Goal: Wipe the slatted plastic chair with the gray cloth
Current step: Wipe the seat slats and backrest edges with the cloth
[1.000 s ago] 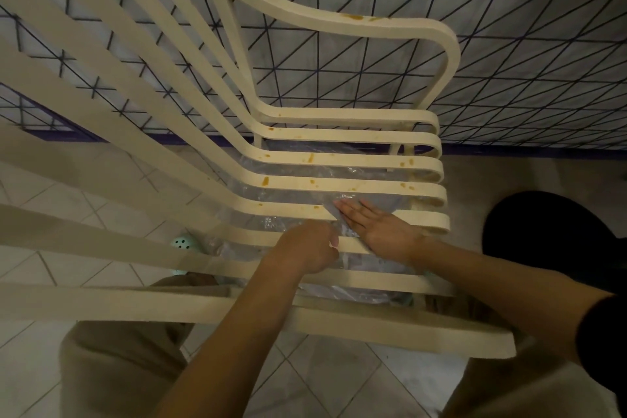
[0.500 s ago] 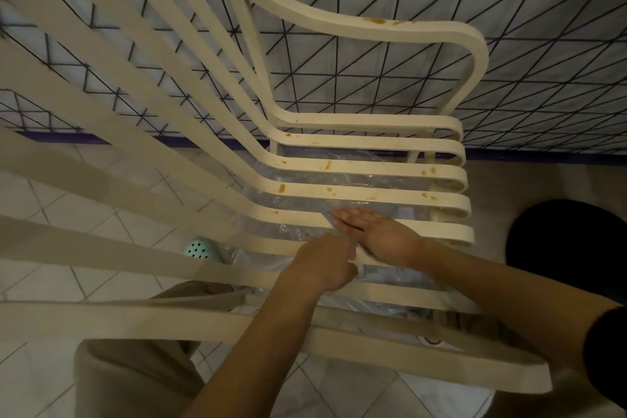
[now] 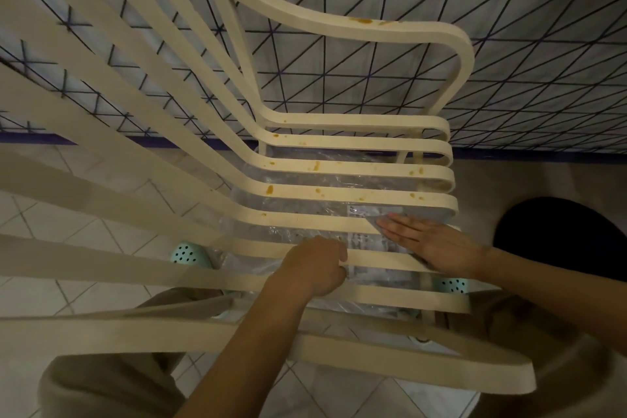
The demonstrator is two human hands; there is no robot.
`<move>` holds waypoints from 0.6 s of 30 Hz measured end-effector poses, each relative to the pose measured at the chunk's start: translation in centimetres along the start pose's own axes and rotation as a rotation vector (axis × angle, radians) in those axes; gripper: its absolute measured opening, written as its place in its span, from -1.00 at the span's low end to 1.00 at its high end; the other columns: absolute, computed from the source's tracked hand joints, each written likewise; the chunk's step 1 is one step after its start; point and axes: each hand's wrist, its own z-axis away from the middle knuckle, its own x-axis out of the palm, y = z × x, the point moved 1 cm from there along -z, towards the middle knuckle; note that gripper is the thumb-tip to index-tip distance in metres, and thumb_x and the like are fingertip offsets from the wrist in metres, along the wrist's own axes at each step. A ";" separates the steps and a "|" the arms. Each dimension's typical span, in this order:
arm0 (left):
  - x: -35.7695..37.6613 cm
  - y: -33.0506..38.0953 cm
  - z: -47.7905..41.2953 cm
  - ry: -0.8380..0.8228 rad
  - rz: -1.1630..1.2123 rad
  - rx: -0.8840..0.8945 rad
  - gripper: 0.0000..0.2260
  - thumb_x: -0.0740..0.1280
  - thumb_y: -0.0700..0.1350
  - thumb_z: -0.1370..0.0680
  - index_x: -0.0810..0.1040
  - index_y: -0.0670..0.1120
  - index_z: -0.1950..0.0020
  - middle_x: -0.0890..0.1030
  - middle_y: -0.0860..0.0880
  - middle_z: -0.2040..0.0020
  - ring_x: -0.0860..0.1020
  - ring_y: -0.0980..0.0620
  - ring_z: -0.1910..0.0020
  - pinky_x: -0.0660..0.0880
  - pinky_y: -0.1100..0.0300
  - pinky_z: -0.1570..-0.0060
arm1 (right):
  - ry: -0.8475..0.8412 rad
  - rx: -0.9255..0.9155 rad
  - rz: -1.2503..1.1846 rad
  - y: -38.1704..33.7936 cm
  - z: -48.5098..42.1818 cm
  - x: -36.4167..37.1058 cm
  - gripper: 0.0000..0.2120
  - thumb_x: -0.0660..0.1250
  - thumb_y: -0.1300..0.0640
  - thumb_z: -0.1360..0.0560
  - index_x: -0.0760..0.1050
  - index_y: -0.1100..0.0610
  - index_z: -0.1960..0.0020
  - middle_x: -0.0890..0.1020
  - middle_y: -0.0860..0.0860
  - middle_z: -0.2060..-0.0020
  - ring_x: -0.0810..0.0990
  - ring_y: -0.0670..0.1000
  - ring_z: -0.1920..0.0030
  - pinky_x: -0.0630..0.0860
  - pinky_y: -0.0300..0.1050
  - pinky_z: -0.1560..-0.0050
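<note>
— One slatted chair (image 3: 356,120) fills nearly the whole view. It is cream plastic, and its seat slats run across above a clear plastic sheet (image 3: 298,208). How far along is the job?

— Early in the wiping, I'd judge. The gray cloth (image 3: 424,214) lies on a seat slat near its right end. The right hand (image 3: 437,243) rests flat on it, fingers straight and close together, pressing down.

— And the other hand?

— The left hand (image 3: 314,265) curls round a nearer slat and grips it, probably to steady the chair.

— What does the next move call for?

— Firm pressure while sliding the cloth along that slat, then a reach to the farther ones. Orange-brown spots (image 3: 269,189) dot those, and a smear (image 3: 365,21) sits on the armrest. They look dried, so rubbing may be needed.

— The cloth itself?

— It looks thin and limp, mostly hidden under the palm. Only a pale edge and one corner show.
</note>
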 end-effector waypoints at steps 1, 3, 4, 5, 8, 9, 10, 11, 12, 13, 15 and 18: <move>0.0 -0.1 0.0 0.005 0.001 0.003 -0.68 0.25 -0.04 -0.56 0.49 0.03 -0.31 0.52 -0.07 -0.30 0.43 -0.08 -0.31 0.40 0.07 -0.20 | -0.002 -0.008 -0.006 -0.2 -0.4 -0.1 -0.25 0.29 0.21 -0.55 -0.05 0.10 -0.60 -0.03 0.00 -0.59 -0.03 0.01 -0.58 -0.06 -0.02 -0.52; 0.0 0.0 0.1 0.022 0.007 0.017 -0.68 0.24 -0.05 -0.56 0.48 0.02 -0.31 0.50 -0.06 -0.30 0.43 -0.07 -0.31 0.39 0.09 -0.18 | -0.011 -0.025 -0.030 -0.8 -1.5 -0.3 -0.27 0.28 0.24 -0.55 -0.01 0.11 -0.60 0.01 0.01 -0.58 -0.01 0.02 -0.57 0.03 0.01 -0.52; 0.0 0.1 0.1 0.034 0.007 0.027 -0.68 0.24 -0.06 -0.56 0.48 0.01 -0.32 0.51 -0.05 -0.29 0.44 -0.06 -0.29 0.38 0.12 -0.14 | -0.015 -0.032 -0.035 -0.9 -2.1 -0.4 -0.28 0.28 0.25 -0.55 -0.01 0.11 -0.60 0.02 0.01 -0.58 -0.01 0.02 -0.56 0.11 0.02 -0.52; 0.0 0.2 0.1 0.047 -0.001 0.033 -0.68 0.24 -0.06 -0.56 0.48 0.00 -0.32 0.52 -0.05 -0.27 0.45 -0.05 -0.27 0.37 0.14 -0.09 | -0.013 -0.036 -0.033 -1.2 -2.8 -0.6 -0.28 0.28 0.25 -0.55 -0.02 0.11 -0.60 0.03 0.02 -0.58 0.00 0.02 -0.56 0.16 0.01 -0.51; -0.1 0.4 0.2 0.078 -0.037 0.026 -0.68 0.25 -0.07 -0.57 0.46 -0.01 -0.32 0.53 -0.04 -0.25 0.47 -0.05 -0.23 0.32 0.16 0.00 | -0.003 -0.050 -0.010 -2.4 -5.1 -0.7 -0.26 0.31 0.26 -0.51 0.03 0.14 -0.59 0.07 0.03 -0.57 0.06 0.00 -0.54 0.02 -0.07 -0.49; -0.3 0.5 0.3 0.090 -0.046 0.024 -0.68 0.24 -0.07 -0.57 0.46 -0.01 -0.32 0.53 -0.04 -0.25 0.47 -0.05 -0.24 0.33 0.15 -0.02 | -0.011 -0.063 0.014 -2.9 -6.0 -0.9 -0.25 0.32 0.26 -0.49 0.05 0.14 -0.59 0.08 0.03 -0.57 0.05 0.00 -0.55 -0.03 -0.07 -0.48; -0.4 0.6 0.4 0.108 -0.054 0.027 -0.68 0.23 -0.07 -0.57 0.46 -0.01 -0.32 0.53 -0.04 -0.25 0.47 -0.06 -0.25 0.35 0.14 -0.05 | -0.001 -0.079 0.021 -3.2 -6.9 -0.8 -0.24 0.33 0.27 -0.48 0.05 0.14 -0.59 0.08 0.03 -0.57 0.04 0.01 -0.55 -0.06 -0.08 -0.48; -0.5 0.6 0.5 0.127 -0.058 0.030 -0.69 0.23 -0.07 -0.57 0.46 -0.02 -0.32 0.53 -0.04 -0.24 0.47 -0.06 -0.25 0.37 0.13 -0.06 | 0.006 -0.091 0.022 -3.5 -8.0 -0.6 -0.22 0.35 0.28 -0.47 0.06 0.14 -0.59 0.10 0.03 -0.57 0.02 0.02 -0.56 -0.06 -0.08 -0.49; -0.6 0.6 0.8 0.147 -0.055 0.035 -0.69 0.22 -0.07 -0.57 0.46 -0.02 -0.31 0.54 -0.04 -0.23 0.49 -0.07 -0.23 0.38 0.13 -0.06 | 0.009 -0.094 0.029 -3.9 -9.1 -0.3 -0.22 0.39 0.26 -0.45 0.11 0.14 -0.58 0.12 0.03 -0.57 0.02 0.03 -0.56 -0.06 -0.09 -0.49; -0.7 0.6 1.1 0.165 -0.050 0.035 -0.70 0.22 -0.07 -0.58 0.46 -0.03 -0.31 0.56 -0.05 -0.21 0.51 -0.07 -0.20 0.39 0.13 -0.05 | 0.014 -0.086 0.048 -4.2 -10.2 0.2 -0.23 0.42 0.23 -0.44 0.17 0.14 -0.56 0.14 0.03 -0.57 0.02 0.02 -0.56 -0.05 -0.07 -0.50; -1.6 0.2 1.6 0.208 -0.047 0.028 -0.70 0.22 -0.08 -0.59 0.48 -0.06 -0.30 0.58 -0.07 -0.19 0.54 -0.07 -0.15 0.44 0.10 -0.07 | 0.072 -0.092 0.041 -5.5 -12.3 0.2 -0.29 0.38 0.19 -0.51 0.14 0.10 -0.57 0.08 0.00 -0.57 -0.05 -0.02 -0.56 0.06 -0.02 -0.53; -4.7 -1.2 1.8 0.407 -0.053 0.082 -0.71 0.23 -0.12 -0.57 0.52 -0.06 -0.28 0.54 -0.03 -0.22 0.53 -0.03 -0.14 0.50 0.05 -0.11 | 0.060 -0.194 0.022 -8.1 -15.0 -2.6 -0.54 0.15 0.23 -0.65 0.19 0.20 -0.54 0.24 0.13 -0.52 0.18 0.12 -0.52 0.15 -0.13 -0.43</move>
